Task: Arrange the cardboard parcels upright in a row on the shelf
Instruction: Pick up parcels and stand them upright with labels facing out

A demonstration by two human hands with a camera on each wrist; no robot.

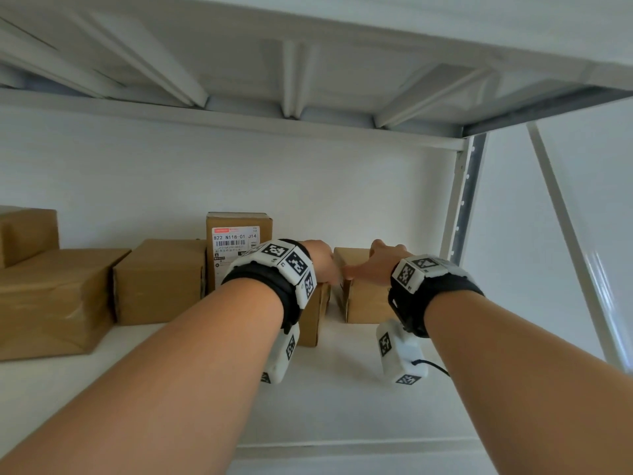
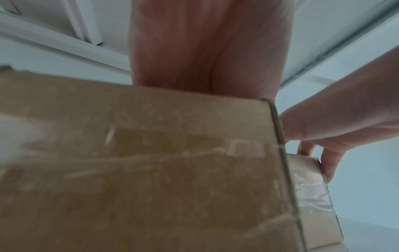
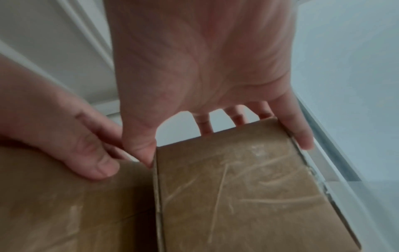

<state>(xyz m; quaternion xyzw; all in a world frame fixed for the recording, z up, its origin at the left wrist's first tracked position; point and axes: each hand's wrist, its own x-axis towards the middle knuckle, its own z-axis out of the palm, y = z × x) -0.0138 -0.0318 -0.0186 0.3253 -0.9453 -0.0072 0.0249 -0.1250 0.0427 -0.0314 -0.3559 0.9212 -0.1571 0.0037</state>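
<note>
Several brown cardboard parcels stand on a white shelf (image 1: 342,399). My left hand (image 1: 323,265) reaches over the top of a middle parcel (image 1: 310,320); its thumb (image 3: 97,163) lies on the near face and its fingers are hidden behind the top edge. My right hand (image 1: 371,265) holds the rightmost parcel (image 1: 364,301) from above. In the right wrist view its thumb (image 3: 142,150) is on the left edge of this parcel (image 3: 237,187), with the fingers curled over the far and right edges. The two parcels stand side by side, a narrow gap between them.
A labelled parcel (image 1: 236,238) stands upright behind my left wrist. Left of it are a squat parcel (image 1: 161,282), a large taped one (image 1: 51,303) and another behind (image 1: 27,231). A shelf post (image 1: 466,200) rises at the right; the upper shelf (image 1: 291,80) is overhead.
</note>
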